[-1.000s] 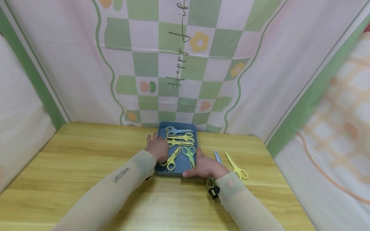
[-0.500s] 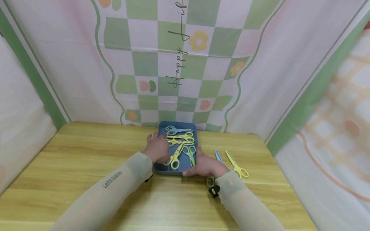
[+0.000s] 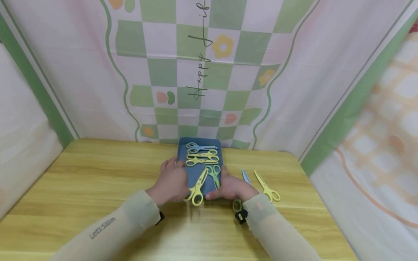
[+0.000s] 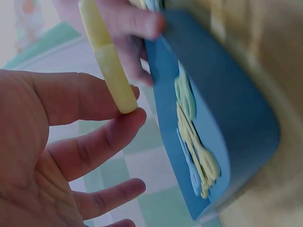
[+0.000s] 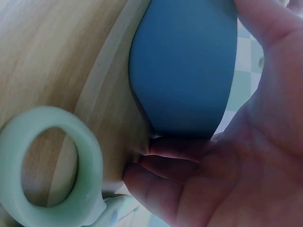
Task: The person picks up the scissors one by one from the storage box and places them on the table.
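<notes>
My left hand (image 3: pixel 171 182) pinches yellow scissors (image 3: pixel 200 181) by a handle, between thumb and index fingertip in the left wrist view. The scissors' blades point away over the blue tray (image 3: pixel 181 145), while the handle loops overlap its near edge. My right hand (image 3: pixel 232 187) grips the tray's near right corner, thumb at the front rim and fingers along the side. Inside the tray lie blue scissors (image 3: pixel 206 148) at the back, two yellow pairs (image 3: pixel 209 162) before them, and green scissors (image 3: pixel 213 173) by the right wall, partly hidden by my right hand.
Right of the tray, yellow scissors (image 3: pixel 266 185) lie on the wooden table (image 3: pixel 124 166), with a blue blade (image 3: pixel 245 176) beside them. A green handle loop (image 3: pixel 237 206) shows by my right wrist. A checkered cloth (image 3: pixel 192 72) hangs behind the table.
My left hand has drawn the yellow scissors up from the tray's near left part toward me, to the near edge. My right hand has stayed at the tray corner.
</notes>
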Available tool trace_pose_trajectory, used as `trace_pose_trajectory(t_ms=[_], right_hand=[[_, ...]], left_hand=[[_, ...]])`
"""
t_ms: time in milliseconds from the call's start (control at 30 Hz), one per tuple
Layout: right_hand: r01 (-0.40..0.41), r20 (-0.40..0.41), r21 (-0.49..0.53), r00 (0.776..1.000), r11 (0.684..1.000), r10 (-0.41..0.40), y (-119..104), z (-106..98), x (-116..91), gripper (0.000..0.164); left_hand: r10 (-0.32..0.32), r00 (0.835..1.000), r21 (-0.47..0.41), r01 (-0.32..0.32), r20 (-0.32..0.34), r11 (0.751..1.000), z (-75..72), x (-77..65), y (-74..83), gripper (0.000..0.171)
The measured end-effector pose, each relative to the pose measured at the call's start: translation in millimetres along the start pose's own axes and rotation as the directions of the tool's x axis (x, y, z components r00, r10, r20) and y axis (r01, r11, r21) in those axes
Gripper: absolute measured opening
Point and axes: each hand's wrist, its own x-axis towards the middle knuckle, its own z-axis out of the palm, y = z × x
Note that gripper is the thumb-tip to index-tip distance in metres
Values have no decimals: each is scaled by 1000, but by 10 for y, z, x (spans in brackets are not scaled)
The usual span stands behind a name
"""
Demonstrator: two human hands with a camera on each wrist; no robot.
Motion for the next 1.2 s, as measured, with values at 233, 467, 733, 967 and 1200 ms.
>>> trace_pose_trajectory(t_ms=[233,467,733,967,1200], right_hand=[[14,-12,-18,1000,1000,-15,13,12,1,151],[10,-9,-76,1000,997,-11,8,24,12,148],[-10,-14,-67,1000,998,9,14,23,13,145],[-24,-11,-45,1000,999,24,-10,21,9,148],[-32,-2,-54,999,998,32,0,12,12,148]], left_hand=[[81,994,-74,-86,-71,994,57,-381,45,28],[118,986,-168,-137,-118,976,149,-678,79,31],[140,988,-139,-148,-67,979,263,-778,145,31],[102,995,-113,-100,12,989,404,-768,199,29],[51,997,-97,-45,65,994,541,-713,237,26]])
